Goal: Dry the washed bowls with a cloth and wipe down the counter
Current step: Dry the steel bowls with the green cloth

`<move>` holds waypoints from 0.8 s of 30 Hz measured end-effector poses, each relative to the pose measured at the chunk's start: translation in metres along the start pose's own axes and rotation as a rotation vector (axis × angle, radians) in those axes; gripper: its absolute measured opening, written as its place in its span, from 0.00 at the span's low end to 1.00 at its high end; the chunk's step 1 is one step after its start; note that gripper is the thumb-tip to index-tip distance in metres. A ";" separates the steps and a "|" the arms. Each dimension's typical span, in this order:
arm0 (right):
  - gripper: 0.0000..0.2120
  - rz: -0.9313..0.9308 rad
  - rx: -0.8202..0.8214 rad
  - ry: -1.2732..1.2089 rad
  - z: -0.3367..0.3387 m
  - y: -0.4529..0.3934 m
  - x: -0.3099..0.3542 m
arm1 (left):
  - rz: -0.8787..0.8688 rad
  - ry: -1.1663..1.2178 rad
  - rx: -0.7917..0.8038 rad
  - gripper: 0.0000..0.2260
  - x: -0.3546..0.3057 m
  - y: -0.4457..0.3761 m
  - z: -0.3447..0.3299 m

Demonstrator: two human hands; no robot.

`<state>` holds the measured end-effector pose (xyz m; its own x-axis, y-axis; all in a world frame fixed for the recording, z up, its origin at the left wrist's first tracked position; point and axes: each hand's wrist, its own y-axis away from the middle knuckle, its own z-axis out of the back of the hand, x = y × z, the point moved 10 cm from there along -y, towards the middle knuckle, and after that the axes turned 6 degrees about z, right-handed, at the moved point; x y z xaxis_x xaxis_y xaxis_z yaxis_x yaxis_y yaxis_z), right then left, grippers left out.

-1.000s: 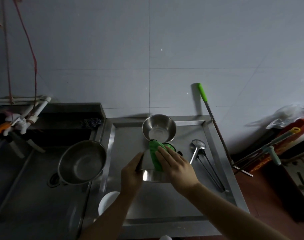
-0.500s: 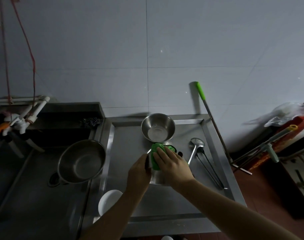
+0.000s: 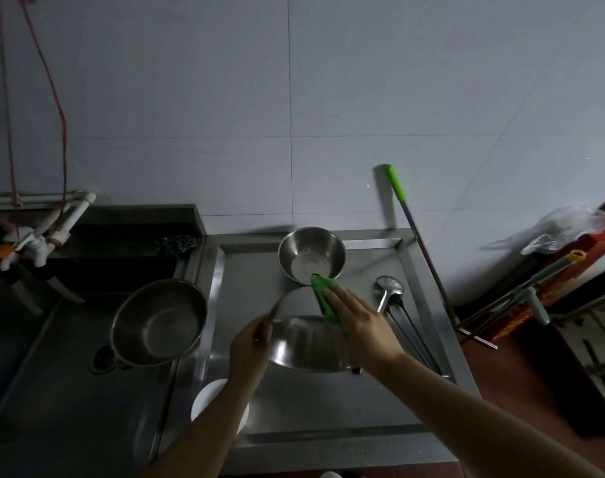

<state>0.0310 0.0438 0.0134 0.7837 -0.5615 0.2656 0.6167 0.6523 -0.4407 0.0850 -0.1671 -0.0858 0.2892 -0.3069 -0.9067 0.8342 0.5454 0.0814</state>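
My left hand [image 3: 249,346] grips the near-left rim of a steel bowl [image 3: 306,345], held tilted above the steel counter [image 3: 328,401] with its opening facing away from me. My right hand [image 3: 359,322] presses a green cloth [image 3: 323,294] over the bowl's right rim, fingers laid on the cloth. A second steel bowl [image 3: 311,255] stands upright at the back of the counter. A larger steel bowl [image 3: 159,322] sits in the sink [image 3: 45,374] on the left. A white bowl [image 3: 208,401] is partly hidden under my left forearm.
Ladles [image 3: 390,291] with long handles lie on the counter's right side. A green-handled pole [image 3: 411,232] leans against the tiled wall. A dark scourer [image 3: 176,243] sits on the sink ledge, taps [image 3: 35,243] at far left. Mops and clutter [image 3: 535,298] stand right of the counter.
The held bowl has turned so more of its outer side faces me. My right hand and the cloth slid along the rim to the right; my left hand shifted left on the rim.
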 end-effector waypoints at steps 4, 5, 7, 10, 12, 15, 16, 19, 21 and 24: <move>0.30 0.148 0.057 0.220 -0.014 -0.001 0.026 | -0.436 -0.188 0.073 0.09 -0.063 0.013 -0.023; 0.31 0.129 0.069 0.226 -0.018 -0.003 0.027 | -0.498 -0.240 0.107 0.11 -0.070 0.016 -0.033; 0.33 0.079 0.068 0.200 -0.023 -0.005 0.030 | -0.523 -0.345 0.081 0.14 -0.077 0.015 -0.039; 0.32 0.101 0.041 0.190 -0.019 -0.009 0.034 | -0.503 -0.354 0.056 0.16 -0.074 0.008 -0.038; 0.33 0.119 0.034 0.138 -0.012 -0.007 0.028 | -0.428 -0.216 0.045 0.17 -0.063 0.005 -0.026; 0.38 -0.017 0.003 -0.058 -0.001 0.002 -0.007 | -0.205 0.085 -0.105 0.16 -0.030 -0.003 0.009; 0.37 -0.049 -0.020 -0.131 0.003 0.006 -0.016 | -0.141 0.126 -0.145 0.14 -0.021 -0.003 0.017; 0.36 -0.111 -0.008 -0.218 -0.002 0.010 -0.026 | -0.005 0.181 -0.053 0.12 0.005 -0.010 0.013; 0.37 -0.143 0.040 -0.180 -0.012 0.009 -0.026 | -0.036 0.081 0.116 0.15 0.007 -0.014 -0.001; 0.38 -0.024 0.111 0.009 -0.024 0.001 -0.007 | -0.261 -0.217 0.186 0.21 -0.023 -0.012 -0.017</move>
<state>0.0247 0.0362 -0.0097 0.7683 -0.5819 0.2666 0.6400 0.6909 -0.3363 0.0603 -0.1532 -0.0731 0.1317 -0.5858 -0.7997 0.9581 0.2821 -0.0489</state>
